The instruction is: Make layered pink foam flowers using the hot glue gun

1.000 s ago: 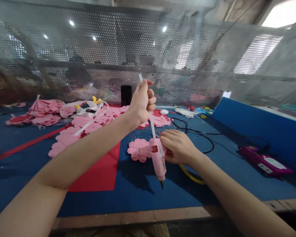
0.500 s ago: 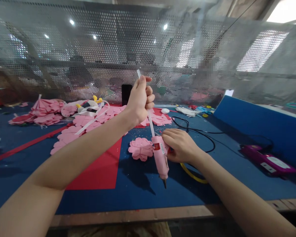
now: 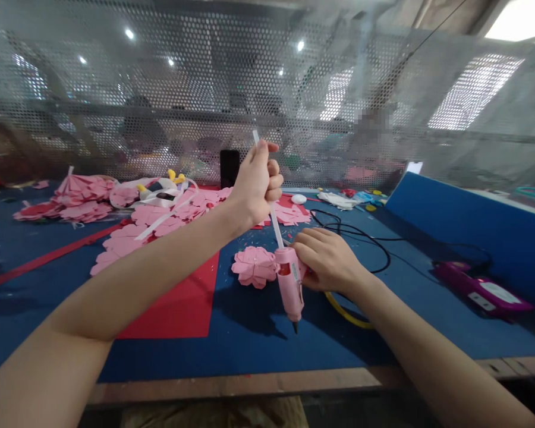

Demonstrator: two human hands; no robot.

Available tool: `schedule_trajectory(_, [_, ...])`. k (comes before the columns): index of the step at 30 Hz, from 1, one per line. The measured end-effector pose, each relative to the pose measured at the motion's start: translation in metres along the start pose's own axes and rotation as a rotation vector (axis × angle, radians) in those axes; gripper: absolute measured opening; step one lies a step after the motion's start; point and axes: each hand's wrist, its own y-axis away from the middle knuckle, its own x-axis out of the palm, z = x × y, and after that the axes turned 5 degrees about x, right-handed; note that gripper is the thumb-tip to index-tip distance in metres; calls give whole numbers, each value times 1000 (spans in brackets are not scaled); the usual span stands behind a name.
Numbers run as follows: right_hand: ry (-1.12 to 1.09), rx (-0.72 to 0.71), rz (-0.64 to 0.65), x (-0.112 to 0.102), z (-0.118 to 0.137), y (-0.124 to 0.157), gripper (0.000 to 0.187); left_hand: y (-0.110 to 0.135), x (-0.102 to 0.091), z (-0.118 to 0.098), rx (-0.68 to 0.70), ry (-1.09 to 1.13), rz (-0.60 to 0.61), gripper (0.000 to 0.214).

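My left hand [image 3: 259, 181] is closed around a long whitish glue stick [image 3: 276, 227], whose lower end sits in the back of a pink glue gun [image 3: 289, 285]. The top of the stick pokes out above my thumb. My right hand [image 3: 323, 257] grips the gun by its handle, which my fingers mostly hide; the dark nozzle points down at the table. Just left of the gun is a pink folded-paper flower [image 3: 254, 266]. A red sheet [image 3: 178, 309] lies under and beside my left forearm.
Pink paper flower shapes [image 3: 120, 244] pile up at the left, with a red strip [image 3: 49, 260] beside them. A black phone [image 3: 229, 168] stands at the back. Black cable [image 3: 374, 241], a yellow ring [image 3: 345, 312], a purple power strip [image 3: 481, 291] and a blue panel [image 3: 472, 220] are on the right.
My left hand has shifted slightly right and down with the glue stick. The gun's nozzle has swung a little left and up; both hands keep their hold.
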Motion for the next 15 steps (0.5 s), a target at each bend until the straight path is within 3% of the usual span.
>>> schedule_trajectory(7, [-77, 22, 39, 8, 7, -1, 8, 8, 2, 2, 26, 43, 153, 26])
schedule_trajectory(12, [-29, 25, 36, 9, 11, -2, 4, 9, -1, 3, -50, 90, 136, 29])
schedule_trajectory(15, [-48, 109, -9, 8, 12, -3, 4, 12, -2, 1, 53, 53, 32, 28])
